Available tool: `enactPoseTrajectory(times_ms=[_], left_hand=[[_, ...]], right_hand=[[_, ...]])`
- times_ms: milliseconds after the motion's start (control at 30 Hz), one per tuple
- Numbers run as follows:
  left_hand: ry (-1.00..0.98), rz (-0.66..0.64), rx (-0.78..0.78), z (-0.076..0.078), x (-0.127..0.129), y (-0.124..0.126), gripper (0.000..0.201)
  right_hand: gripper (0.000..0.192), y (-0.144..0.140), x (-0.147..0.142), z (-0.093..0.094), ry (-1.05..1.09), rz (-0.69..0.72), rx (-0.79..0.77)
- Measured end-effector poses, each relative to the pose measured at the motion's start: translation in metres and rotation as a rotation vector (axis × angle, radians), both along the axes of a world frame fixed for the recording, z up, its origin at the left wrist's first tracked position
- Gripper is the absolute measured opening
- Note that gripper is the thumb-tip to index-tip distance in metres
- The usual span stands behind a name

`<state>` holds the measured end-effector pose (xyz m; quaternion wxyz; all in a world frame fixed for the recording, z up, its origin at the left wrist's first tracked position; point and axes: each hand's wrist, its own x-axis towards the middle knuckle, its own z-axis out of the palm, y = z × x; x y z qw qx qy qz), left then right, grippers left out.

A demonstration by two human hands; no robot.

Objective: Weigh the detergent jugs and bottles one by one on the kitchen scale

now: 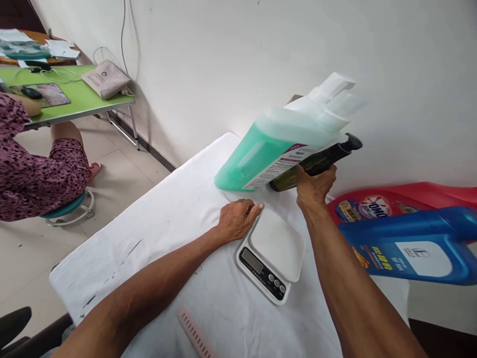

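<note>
**Right hand on the dark pump bottle, kitchen scale bare**

The dark pump bottle (pixel 316 163) stands at the table's wall side, and the right hand (pixel 316 185) is around it, thumb on one side, fingers curled on the other; I can't tell how tightly. Taking hold or letting go, I'd judge, is the step in hand. Just beside the bottle is a big bottle of teal liquid (pixel 257 149), so any move calls for keeping clear of it.

Nearer the person lies a digital kitchen scale (pixel 278 243), nothing on its platform. The left hand (pixel 238 219) rests at its corner, fingers bent and close together, thumb apart, gripping nothing I can see. On the right are a red OMO bottle (pixel 376 204) and a blue bottle (pixel 406 248); a pink strap (pixel 196 333) lies on the white cloth (pixel 149 263).
</note>
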<state>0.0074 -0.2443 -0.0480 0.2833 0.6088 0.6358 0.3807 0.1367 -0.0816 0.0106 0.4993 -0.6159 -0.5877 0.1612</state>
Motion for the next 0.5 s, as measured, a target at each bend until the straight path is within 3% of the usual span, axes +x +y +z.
enactPoseTrajectory(times_ms=[367, 500], left_hand=[[-0.01, -0.004, 0.002, -0.001, 0.001, 0.001, 0.054], [-0.029, 0.002, -0.025, 0.002, 0.0, 0.001, 0.05]], right_hand=[[0.054, 0.014, -0.01, -0.01, 0.022, 0.009, -0.054], [0.068, 0.007, -0.003, -0.005, 0.041, 0.129, -0.099]])
